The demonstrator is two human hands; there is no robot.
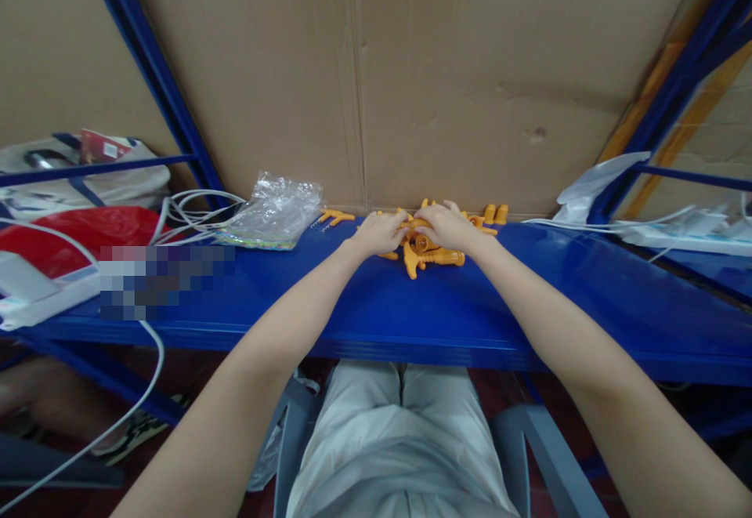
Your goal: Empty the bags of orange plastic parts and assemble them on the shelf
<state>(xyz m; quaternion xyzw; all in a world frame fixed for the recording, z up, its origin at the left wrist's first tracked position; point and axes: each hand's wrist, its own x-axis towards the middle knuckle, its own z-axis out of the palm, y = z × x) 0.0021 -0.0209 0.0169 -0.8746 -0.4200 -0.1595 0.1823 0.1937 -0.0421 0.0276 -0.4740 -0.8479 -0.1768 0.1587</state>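
Note:
Both of my hands are close together over a heap of orange plastic pieces near the back of the blue table. My left hand has its fingers closed at the left end of an orange plastic part. On the right end of that part, the fingers of my right hand are bent and closed too. Much of it is hidden by the fingers. Below my hands lies a piece with a hooked, T-shaped end. Orange handles with metal spirals, like corkscrews, lie left of my left hand.
Two small orange cups stand against the cardboard wall. A clear plastic bag lies on the left, beside white cables and a red bag. Blue posts frame both sides. A power strip lies far right.

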